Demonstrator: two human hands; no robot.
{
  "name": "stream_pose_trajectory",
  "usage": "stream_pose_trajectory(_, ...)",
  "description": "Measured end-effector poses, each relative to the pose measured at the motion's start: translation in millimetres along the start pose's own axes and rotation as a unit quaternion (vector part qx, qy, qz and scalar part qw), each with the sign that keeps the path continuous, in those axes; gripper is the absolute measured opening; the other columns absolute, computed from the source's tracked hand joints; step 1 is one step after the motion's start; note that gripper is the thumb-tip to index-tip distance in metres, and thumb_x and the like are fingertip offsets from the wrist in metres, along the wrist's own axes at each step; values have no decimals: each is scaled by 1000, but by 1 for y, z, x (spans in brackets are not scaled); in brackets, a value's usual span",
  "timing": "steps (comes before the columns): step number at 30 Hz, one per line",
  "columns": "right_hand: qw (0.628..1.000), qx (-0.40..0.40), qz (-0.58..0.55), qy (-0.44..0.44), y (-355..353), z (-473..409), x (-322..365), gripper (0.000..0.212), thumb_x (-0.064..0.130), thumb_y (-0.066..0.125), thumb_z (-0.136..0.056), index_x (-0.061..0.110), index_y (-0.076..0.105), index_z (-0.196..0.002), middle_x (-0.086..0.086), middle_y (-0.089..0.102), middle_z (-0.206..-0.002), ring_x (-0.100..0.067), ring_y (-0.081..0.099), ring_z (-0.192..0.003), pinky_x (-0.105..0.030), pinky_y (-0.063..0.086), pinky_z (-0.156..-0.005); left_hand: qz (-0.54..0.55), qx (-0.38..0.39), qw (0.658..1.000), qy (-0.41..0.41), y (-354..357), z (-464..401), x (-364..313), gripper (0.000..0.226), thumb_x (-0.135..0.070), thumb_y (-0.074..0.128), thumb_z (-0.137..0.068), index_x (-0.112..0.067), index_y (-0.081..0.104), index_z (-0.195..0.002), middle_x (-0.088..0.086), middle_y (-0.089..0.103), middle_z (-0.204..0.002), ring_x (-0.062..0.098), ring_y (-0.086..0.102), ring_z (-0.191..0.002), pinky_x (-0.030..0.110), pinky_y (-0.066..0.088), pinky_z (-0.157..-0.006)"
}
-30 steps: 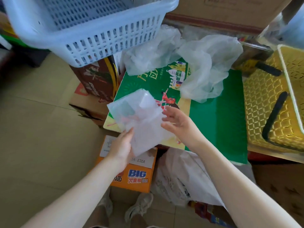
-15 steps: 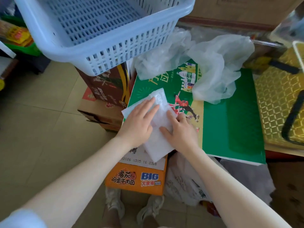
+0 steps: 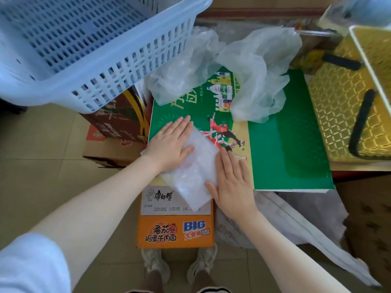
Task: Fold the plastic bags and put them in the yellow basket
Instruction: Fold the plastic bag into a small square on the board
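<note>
The half-folded plastic bag (image 3: 195,166) is being pressed flat on the green box (image 3: 289,149) by the open left hand (image 3: 169,144) and open right hand (image 3: 231,182), so another fold is probably needed before the yellow basket (image 3: 338,111).
</note>
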State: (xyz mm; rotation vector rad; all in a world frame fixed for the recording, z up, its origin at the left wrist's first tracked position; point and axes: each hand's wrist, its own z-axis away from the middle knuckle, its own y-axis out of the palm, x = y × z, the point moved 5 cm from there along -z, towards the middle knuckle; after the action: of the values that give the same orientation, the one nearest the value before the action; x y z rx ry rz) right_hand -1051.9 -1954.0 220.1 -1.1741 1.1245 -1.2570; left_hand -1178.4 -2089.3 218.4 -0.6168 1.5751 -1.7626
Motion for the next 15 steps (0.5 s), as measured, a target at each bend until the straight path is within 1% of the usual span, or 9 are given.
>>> stream_pose_trajectory(2, 1000, 7, 4, -29, 2, 8, -8, 81, 62, 16, -92, 0, 33, -141, -15, 30, -150, -29, 26, -140, -45, 20, -111, 1, 7, 1000, -3, 2, 0, 1, 79, -55, -2, -82, -11, 1, -148, 5, -5, -156, 18, -5, -143, 30, -7, -113)
stream_pose_trajectory(5, 995, 43, 11, -86, 2, 14, -21, 95, 74, 27, -83, 3, 23, -146, -12, 19, -154, -26, 16, -143, -43, 15, -114, 8, 1, 1000, -4, 0, 0, 1, 78, -56, -3, -83, -12, 2, -147, 4, -2, -156, 17, -4, -143, 29, -8, -113)
stream_pose_trajectory(6, 993, 49, 17, -104, 1, 15, -24, 96, 74, 35, -81, 4, 23, -146, -12, 19, -154, -26, 18, -143, -44, 17, -115, 17, -15, 1000, 2, -3, 2, 1, 77, -55, -4, -85, -11, 5, -147, 5, 1, -156, 18, -1, -143, 29, -8, -113)
stream_pose_trajectory(8, 991, 54, 26, -120, -4, 12, -25, 93, 65, 52, -77, 4, 29, -144, -11, 28, -152, -26, 28, -139, -46, 26, -114, 66, -84, 994, 27, -16, 14, -4, 71, -54, -1, -93, -9, 17, -146, 8, 16, -154, 22, 13, -142, 30, -3, -115)
stream_pose_trajectory(9, 991, 49, 26, -118, -7, 10, -25, 89, 59, 56, -76, 4, 34, -142, -12, 33, -150, -27, 34, -137, -48, 28, -112, 111, -119, 986, 44, -22, 24, -8, 67, -51, 4, -96, -8, 23, -144, 9, 22, -151, 23, 18, -141, 32, 2, -115)
stream_pose_trajectory(10, 992, 39, 24, -116, -9, 8, -25, 83, 55, 56, -77, 4, 38, -140, -12, 37, -147, -28, 39, -134, -48, 28, -109, 161, -138, 975, 63, -26, 37, -15, 63, -49, 9, -97, -10, 27, -143, 10, 25, -150, 24, 20, -140, 33, 6, -115)
stream_pose_trajectory(12, 992, 19, 26, -120, -13, 5, -24, 72, 49, 49, -80, 3, 44, -135, -13, 44, -143, -29, 45, -129, -47, 31, -107, 207, -139, 961, 117, -22, 65, -36, 60, -52, 15, -96, -14, 29, -141, 10, 25, -149, 22, 20, -139, 34, 8, -115)
stream_pose_trajectory(13, 992, 13, 25, -122, -13, 5, -23, 68, 47, 45, -81, 2, 46, -133, -14, 46, -141, -29, 47, -127, -46, 34, -106, 188, -126, 963, 147, -15, 78, -48, 64, -57, 21, -94, -15, 29, -141, 10, 26, -148, 21, 19, -138, 34, 8, -114)
stream_pose_trajectory(15, 993, 6, 17, -119, -13, 5, -22, 64, 43, 40, -81, 3, 50, -129, -14, 50, -137, -29, 50, -124, -45, 39, -103, 109, -79, 974, 181, 5, 96, -65, 79, -66, 42, -82, -15, 27, -141, 8, 25, -149, 20, 18, -138, 33, 8, -114)
